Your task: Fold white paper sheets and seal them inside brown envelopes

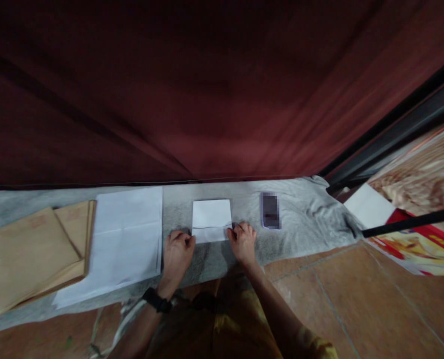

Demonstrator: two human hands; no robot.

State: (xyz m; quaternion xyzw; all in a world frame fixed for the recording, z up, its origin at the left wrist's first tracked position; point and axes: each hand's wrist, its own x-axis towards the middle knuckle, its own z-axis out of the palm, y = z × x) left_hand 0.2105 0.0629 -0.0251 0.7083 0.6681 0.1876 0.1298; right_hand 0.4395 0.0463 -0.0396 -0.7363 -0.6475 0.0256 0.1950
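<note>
A folded sheet of white paper (211,214) lies flat on the grey cloth in front of me, with a fold line running across its lower part. My left hand (178,253), a dark band on its wrist, has curled fingers and its thumb at the paper's lower left corner. On the opposite side, my right hand (242,242) is closed with thumb and finger at the lower right edge. Both hands grip the sheet by its sides near the fold. How far the fingertips reach beneath the paper is hidden.
Large white sheets (128,234) lie to the left, partly under brown envelopes (35,254). To the right rests a phone (270,211). The grey cloth (304,214) covers the narrow surface. A dark red curtain (207,99) hangs behind; a black bar (412,222) crosses at right.
</note>
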